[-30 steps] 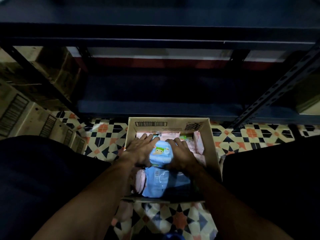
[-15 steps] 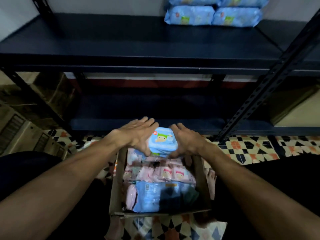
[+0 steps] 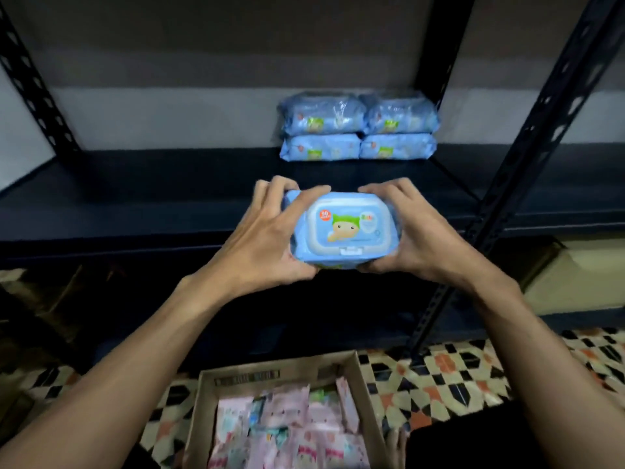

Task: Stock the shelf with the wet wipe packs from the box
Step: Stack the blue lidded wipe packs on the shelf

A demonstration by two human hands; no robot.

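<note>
**Shelf open at left and front, blocked at back right**

The dark shelf (image 3: 152,198) showed bare board across its left half and along its front edge. Four stacked blue packs (image 3: 358,130) filled the back, right of middle, against the wall (image 3: 169,113). A slanted post (image 3: 541,154) cut across the right side, near the right hand (image 3: 426,238). Another post (image 3: 32,86) flanked the far left. The held pack (image 3: 345,228) hung before the stack, apart from it.

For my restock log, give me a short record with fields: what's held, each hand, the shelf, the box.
held: blue plastic wet wipe pack with cartoon lid
left hand: grips its left end
right hand: grips its right end
shelf: dark metal shelf, four blue soft packs at the back, stacked two by two
box: brown cardboard box, pink packs inside
</note>
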